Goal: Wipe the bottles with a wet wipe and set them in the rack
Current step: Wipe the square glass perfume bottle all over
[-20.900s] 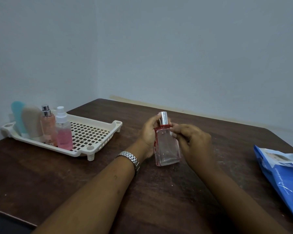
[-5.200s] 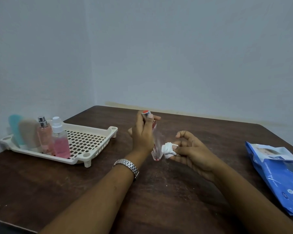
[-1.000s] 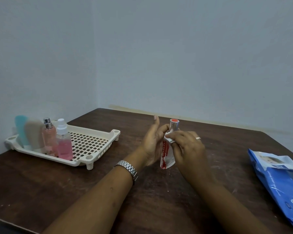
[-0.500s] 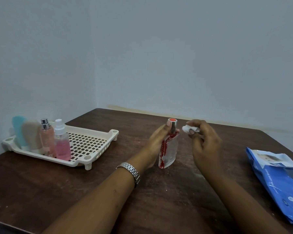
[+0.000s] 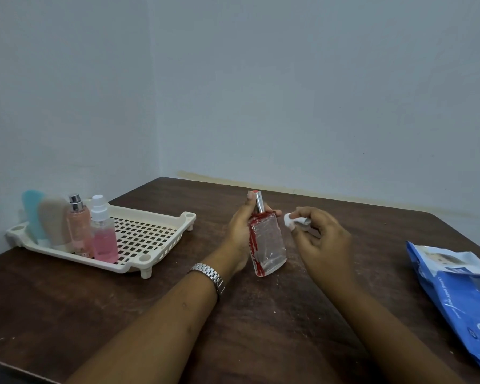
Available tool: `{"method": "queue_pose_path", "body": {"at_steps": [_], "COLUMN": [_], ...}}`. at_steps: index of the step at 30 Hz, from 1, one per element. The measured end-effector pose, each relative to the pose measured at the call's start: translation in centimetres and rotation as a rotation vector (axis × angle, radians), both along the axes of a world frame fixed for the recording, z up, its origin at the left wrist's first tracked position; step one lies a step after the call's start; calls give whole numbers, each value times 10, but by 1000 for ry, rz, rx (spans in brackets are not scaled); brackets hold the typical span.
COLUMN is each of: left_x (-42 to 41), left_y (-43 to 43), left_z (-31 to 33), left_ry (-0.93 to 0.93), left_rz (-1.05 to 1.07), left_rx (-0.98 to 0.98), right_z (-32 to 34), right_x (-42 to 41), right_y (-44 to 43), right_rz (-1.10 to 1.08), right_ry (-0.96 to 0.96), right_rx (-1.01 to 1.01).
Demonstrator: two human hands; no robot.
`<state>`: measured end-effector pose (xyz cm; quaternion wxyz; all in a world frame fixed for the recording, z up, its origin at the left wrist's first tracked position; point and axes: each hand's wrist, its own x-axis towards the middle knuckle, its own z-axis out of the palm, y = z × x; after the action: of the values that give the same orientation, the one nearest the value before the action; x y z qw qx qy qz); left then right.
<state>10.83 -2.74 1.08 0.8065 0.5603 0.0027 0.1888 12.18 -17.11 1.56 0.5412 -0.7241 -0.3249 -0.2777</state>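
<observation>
My left hand [image 5: 240, 232] grips a clear glass bottle [image 5: 269, 245] with red edges and a silver cap, tilted just above the table's middle. My right hand [image 5: 320, 239] is a little to the bottle's right and pinches a small wadded white wet wipe [image 5: 289, 220], held apart from the glass. The cream slotted rack [image 5: 147, 239] stands at the left. In its left end stand a teal tube [image 5: 32, 214], a beige tube [image 5: 54, 221], a pale pink spray bottle [image 5: 79, 228] and a pink spray bottle [image 5: 103, 234].
A blue wet-wipe pack [image 5: 463, 297] lies at the table's right edge. The dark wooden table [image 5: 67, 314] meets grey walls at the back and left. The rack's right half holds no bottles.
My right hand has moved down and slightly away from the cap with the wipe. The bottle has turned in my left hand so its broad clear face shows.
</observation>
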Motion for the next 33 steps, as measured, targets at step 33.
{"method": "queue_pose_path", "body": {"at_steps": [33], "left_x": [3], "left_y": [-29], "left_z": [-3], "left_ry": [-79], "left_rz": [108], "left_rx": [214], "right_z": [21], "right_x": [-10], "right_y": [4], "right_rz": [-282], "right_ry": [-607], "right_rx": [-321]}}
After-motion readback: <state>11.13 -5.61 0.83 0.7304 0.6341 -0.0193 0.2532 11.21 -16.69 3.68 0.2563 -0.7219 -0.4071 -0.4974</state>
